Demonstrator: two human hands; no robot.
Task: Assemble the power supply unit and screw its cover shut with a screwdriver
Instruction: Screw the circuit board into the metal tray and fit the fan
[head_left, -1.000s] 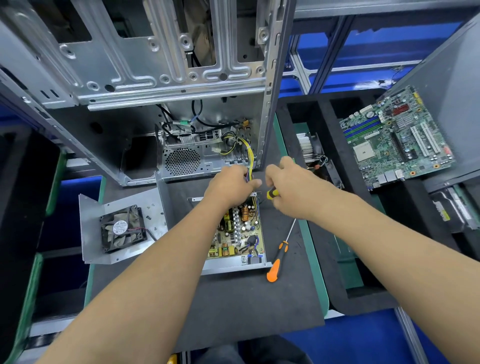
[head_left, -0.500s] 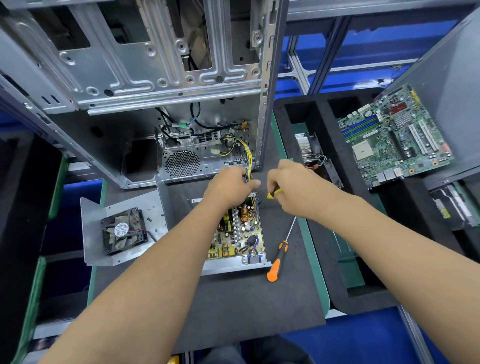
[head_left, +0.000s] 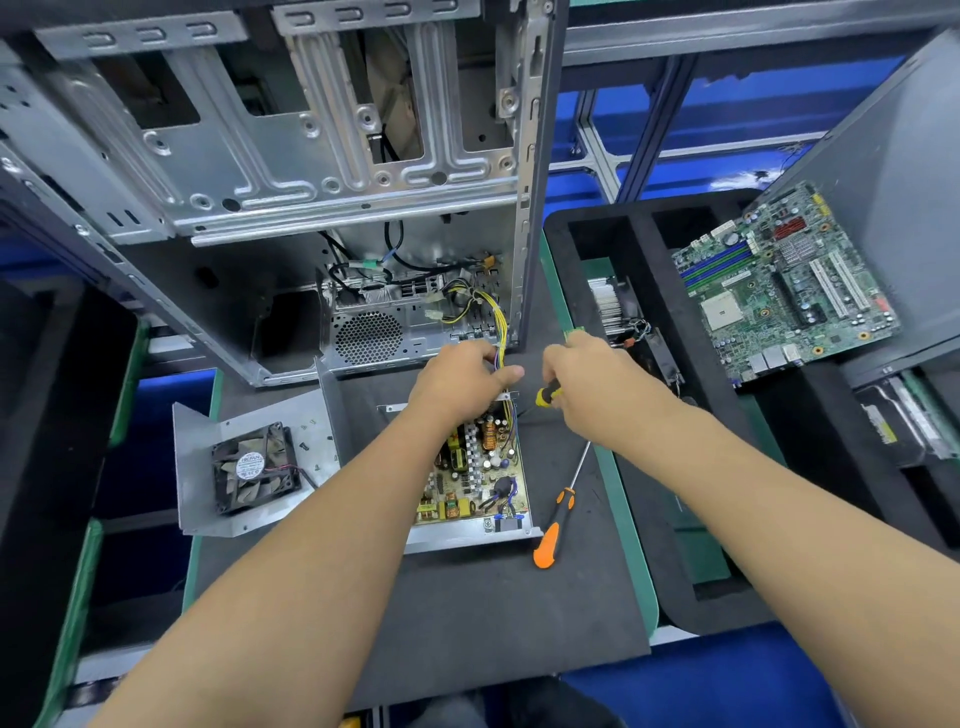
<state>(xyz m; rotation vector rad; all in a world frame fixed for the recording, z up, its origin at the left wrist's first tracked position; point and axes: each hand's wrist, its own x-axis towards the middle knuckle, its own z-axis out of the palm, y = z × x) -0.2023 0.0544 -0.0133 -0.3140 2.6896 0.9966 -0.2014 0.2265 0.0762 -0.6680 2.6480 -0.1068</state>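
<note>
Bright, even overhead light; soft shadows, sharp centre, wide-angle bending at edges.

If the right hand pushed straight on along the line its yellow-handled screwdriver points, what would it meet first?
Probably the far right corner of the open power supply unit, just below the left hand. The right hand aims its yellow-handled screwdriver down-left there; the tip is hidden, so depth is unclear.

Orange-black screwdriver (head_left: 555, 525); green motherboard (head_left: 784, 286); wires (head_left: 500, 325) seemingly yellow.
</note>
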